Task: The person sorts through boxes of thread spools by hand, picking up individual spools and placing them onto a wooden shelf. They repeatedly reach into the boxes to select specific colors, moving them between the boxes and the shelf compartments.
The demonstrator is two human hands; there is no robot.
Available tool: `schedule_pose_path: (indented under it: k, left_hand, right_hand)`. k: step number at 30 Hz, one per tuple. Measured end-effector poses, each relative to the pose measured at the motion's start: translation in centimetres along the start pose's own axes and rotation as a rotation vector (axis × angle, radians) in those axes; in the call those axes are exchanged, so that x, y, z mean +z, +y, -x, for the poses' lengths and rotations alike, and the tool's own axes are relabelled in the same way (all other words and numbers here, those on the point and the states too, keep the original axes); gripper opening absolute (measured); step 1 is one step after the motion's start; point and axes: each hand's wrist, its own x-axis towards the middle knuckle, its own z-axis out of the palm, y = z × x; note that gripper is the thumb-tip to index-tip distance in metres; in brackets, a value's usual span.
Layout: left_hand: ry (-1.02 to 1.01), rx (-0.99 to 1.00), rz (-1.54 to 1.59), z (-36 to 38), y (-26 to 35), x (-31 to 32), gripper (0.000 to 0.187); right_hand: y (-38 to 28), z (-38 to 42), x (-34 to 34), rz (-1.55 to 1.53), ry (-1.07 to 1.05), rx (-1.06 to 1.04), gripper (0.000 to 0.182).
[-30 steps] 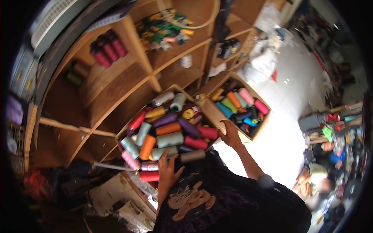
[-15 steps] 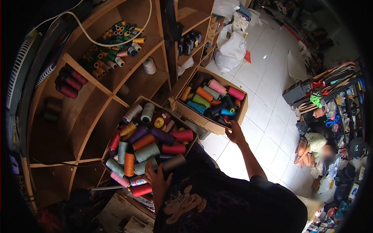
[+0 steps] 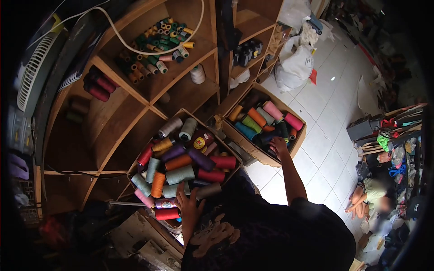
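My left hand (image 3: 189, 204) is open, its fingers spread against the thread spools at the near side of a cardboard box (image 3: 132, 170). Close to it lie a red spool (image 3: 167, 213), a grey-green spool (image 3: 180, 175) and an orange spool (image 3: 158, 184). My right hand (image 3: 278, 147) reaches into a second cardboard box (image 3: 247, 151), over dark spools near its front corner. Its fingers look loosely bent and apart, with the tips partly hidden among the spools. A pink spool (image 3: 294, 121) and a teal spool (image 3: 245, 131) lie in that box.
Wooden shelves (image 3: 122, 81) on the left hold small spools (image 3: 158, 45) and a white cone of thread (image 3: 197, 74). A white cable (image 3: 115, 34) hangs across them. White sacks (image 3: 294, 67) stand on the tiled floor (image 3: 316, 135). A person (image 3: 368, 194) sits at the right beside piled goods.
My right hand has moved from the second box's outer edge to inside it, over the spools. My left hand stays by the first box. The whole view has shifted slightly.
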Motion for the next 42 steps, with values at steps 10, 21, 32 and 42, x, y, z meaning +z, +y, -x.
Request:
schedule_pose_path:
  k: [10, 21, 32, 42]
  left_hand:
    - [0.141, -0.067, 0.096, 0.8, -0.8, -0.6, 0.062]
    - [0.121, -0.230, 0.006, 1.6, -5.0, -0.8, 0.093]
    - [0.151, -0.226, 0.079, 1.7, -5.1, -0.8, 0.094]
    - [0.175, -0.259, 0.118, 1.7, -5.2, -1.4, 0.084]
  right_hand:
    - [2.0, -1.0, 5.2, 0.679, 0.369, -0.392, 0.080]
    - [-0.5, 7.2, 12.6, 0.593, -0.059, -0.732, 0.063]
    - [-1.2, -3.2, 8.8, 0.294, 0.086, -0.262, 0.055]
    - [-1.1, -10.5, 7.0, -0.361, 0.011, 0.111, 0.029]
